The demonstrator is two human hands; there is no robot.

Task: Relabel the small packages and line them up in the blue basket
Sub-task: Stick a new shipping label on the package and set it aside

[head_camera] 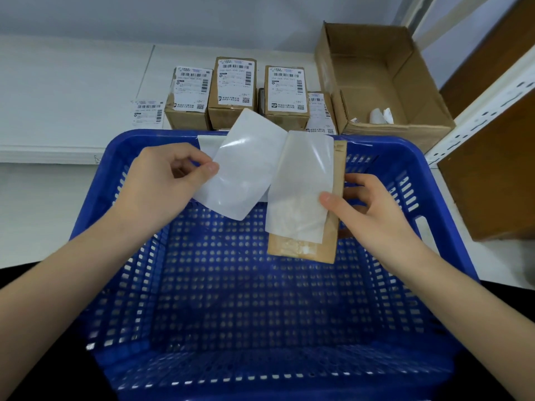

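Blue perforated plastic basket sits nearest the camera. Behind it, four small labelled cardboard packages stand in a row. Loose printed paper label lies left of them; open brown cardboard box right. White metal shelf upright stands far right.

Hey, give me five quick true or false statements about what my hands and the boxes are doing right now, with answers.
1. The left hand pinches a white sheet. True.
2. The right hand holds a brown package. True.
3. The blue basket is full of packages. False: none lie in it.
4. The labelled boxes stand behind the basket. True.
5. The open carton sits on the left. False: it is at the right.
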